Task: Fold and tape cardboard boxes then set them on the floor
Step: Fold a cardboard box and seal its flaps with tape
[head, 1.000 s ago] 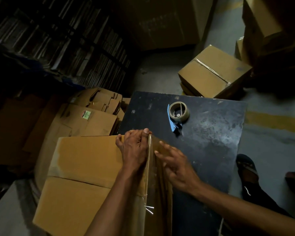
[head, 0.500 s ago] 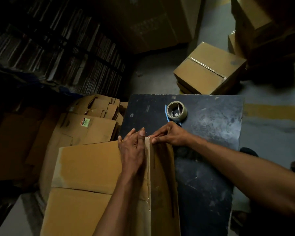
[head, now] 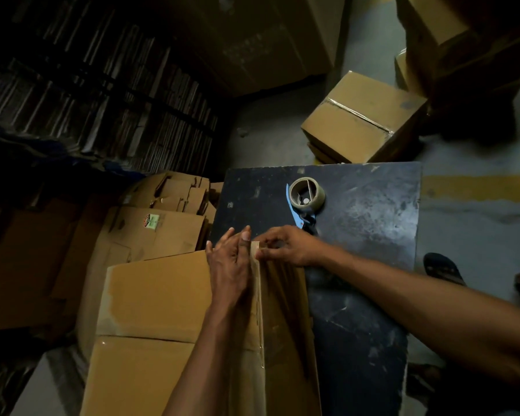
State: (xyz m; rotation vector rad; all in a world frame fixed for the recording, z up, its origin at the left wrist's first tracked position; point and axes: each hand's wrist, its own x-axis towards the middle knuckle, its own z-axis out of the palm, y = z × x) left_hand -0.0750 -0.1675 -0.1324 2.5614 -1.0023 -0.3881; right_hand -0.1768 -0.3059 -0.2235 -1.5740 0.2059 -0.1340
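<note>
Head view: both hands at far end of taped seam on cardboard box (head: 174, 310), on black table (head: 370, 235).

Seam's long axis runs from the person outward; tape strip (head: 257, 295) lies along it. Left hand (head: 230, 265) flat, fingers straight, pressing the box just left of the seam. Right hand (head: 288, 246) curled, fingertips pinching the tape end at the box's far edge. Tape dispenser (head: 306, 199) just beyond, nearer the right hand, untouched. Finished box (head: 364, 115) on floor past the table.
</note>
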